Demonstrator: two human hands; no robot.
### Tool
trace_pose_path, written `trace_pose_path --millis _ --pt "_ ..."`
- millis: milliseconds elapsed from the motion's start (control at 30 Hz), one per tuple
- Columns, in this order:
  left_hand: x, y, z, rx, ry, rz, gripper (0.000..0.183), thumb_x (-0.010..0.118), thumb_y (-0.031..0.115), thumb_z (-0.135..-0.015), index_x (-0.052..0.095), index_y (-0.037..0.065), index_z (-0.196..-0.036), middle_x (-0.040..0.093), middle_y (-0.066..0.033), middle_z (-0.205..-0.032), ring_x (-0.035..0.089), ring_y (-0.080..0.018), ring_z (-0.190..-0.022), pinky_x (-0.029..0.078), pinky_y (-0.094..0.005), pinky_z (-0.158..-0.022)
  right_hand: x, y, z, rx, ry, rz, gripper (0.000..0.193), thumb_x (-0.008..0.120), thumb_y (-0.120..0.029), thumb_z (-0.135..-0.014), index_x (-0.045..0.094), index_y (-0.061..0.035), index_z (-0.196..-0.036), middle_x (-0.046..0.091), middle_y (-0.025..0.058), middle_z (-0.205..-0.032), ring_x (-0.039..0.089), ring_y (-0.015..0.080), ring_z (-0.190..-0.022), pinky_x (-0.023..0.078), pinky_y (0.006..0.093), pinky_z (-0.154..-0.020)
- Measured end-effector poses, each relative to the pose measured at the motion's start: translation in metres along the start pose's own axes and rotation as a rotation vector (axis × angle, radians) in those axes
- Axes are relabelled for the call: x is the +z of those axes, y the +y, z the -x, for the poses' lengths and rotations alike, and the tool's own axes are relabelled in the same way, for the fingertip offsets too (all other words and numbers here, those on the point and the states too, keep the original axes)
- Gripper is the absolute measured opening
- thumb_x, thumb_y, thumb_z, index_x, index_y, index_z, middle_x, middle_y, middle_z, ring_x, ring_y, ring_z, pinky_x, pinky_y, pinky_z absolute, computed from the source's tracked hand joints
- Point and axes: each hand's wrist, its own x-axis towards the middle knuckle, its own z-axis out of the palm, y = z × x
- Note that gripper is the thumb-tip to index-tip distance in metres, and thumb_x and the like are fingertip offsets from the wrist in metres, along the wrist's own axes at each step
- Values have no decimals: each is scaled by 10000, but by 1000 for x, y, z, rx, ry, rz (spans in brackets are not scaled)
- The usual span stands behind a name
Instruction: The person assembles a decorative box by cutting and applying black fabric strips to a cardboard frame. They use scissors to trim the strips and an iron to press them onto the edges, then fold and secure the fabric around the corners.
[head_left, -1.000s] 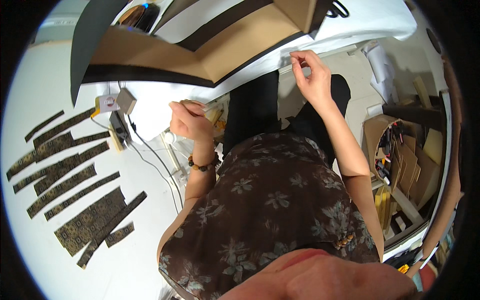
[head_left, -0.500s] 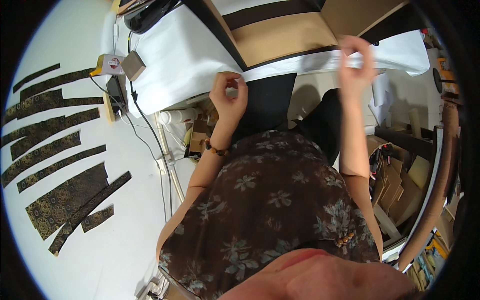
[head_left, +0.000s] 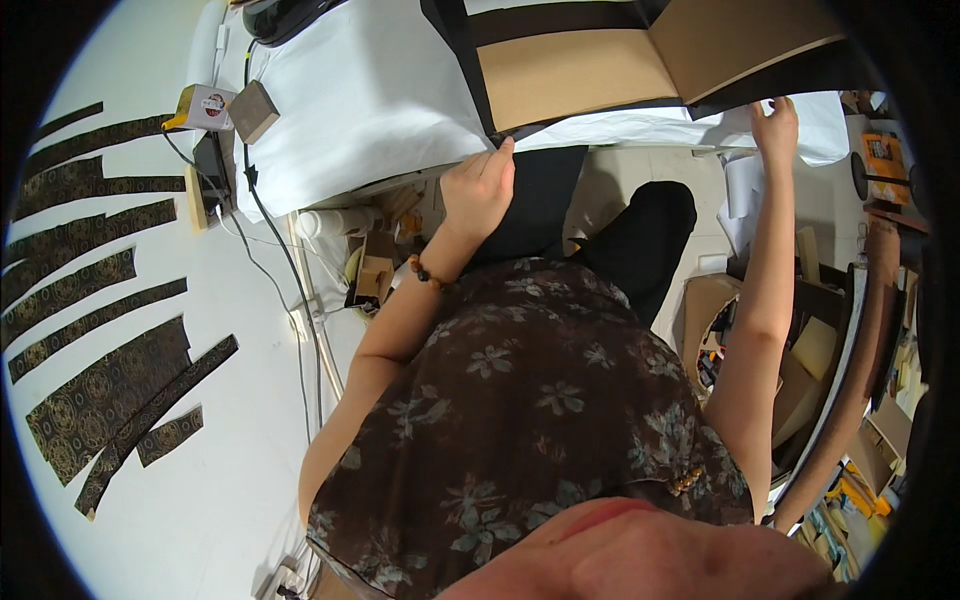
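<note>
A brown cardboard box with black strips along its edges lies on the white-covered table at the top. My left hand is closed, its fingertips pinching the black edging at the box's near left corner. Farther right, my right hand has its fingers bent together at the lower edge of a black flap below the raised brown panel. It appears to pinch that edge, though the fingertips are partly hidden.
Black and gold patterned strips lie on the white surface at left. A small grey block, a white and yellow container and black cables are near the table's left end. Cardboard scraps fill a box at right.
My left hand has risen and now grips the black edging. My right hand has moved right to the black flap, which has swung lower with its panel. The view has shifted slightly.
</note>
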Motion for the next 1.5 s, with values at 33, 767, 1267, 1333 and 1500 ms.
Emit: trace_pose_path --millis 33,767,1267,1333,1500 --pt "-1 5 4 -140 -9 101 147 719 40 -822 704 41 -968 577 -42 -586 546 -127 -472 411 -264 -448 5 -2 -1 13 -70 9 297 697 -285 -838 705 -51 -1021 682 173 -1009 651 349 -936 513 415 -832" --pt "-20 -2 -17 -1410 -164 1438 237 633 211 -923 639 -8 -1014 680 -121 -862 579 -145 -629 427 -257 -565 -20 77 40 381 -133 -753 271 627 -83 -943 588 39 -1182 669 74 -1002 641 138 -924 507 246 -832" --pt "-14 -13 -2 -1462 -183 1575 106 662 88 -899 626 13 -965 699 -135 -893 638 -158 -626 520 -259 -559 -193 -193 243 747 -855 -1157 323 762 -177 -825 663 -4 -1079 645 -10 -854 557 48 -731 418 183 -667" --pt "-14 -14 -2 -1437 -203 1560 94 641 97 -916 642 23 -974 699 -132 -930 643 -160 -683 514 -265 -612 -178 -200 239 816 -984 -1294 319 773 -157 -822 679 12 -1076 635 -33 -841 547 41 -748 421 194 -683" --pt "-13 -9 -5 -1451 -183 1519 79 621 86 -930 647 23 -970 696 -137 -988 672 -179 -786 547 -278 -704 -158 -220 235 923 -1002 -1367 327 759 -161 -857 682 34 -1109 643 -31 -822 482 7 -658 356 167 -589"
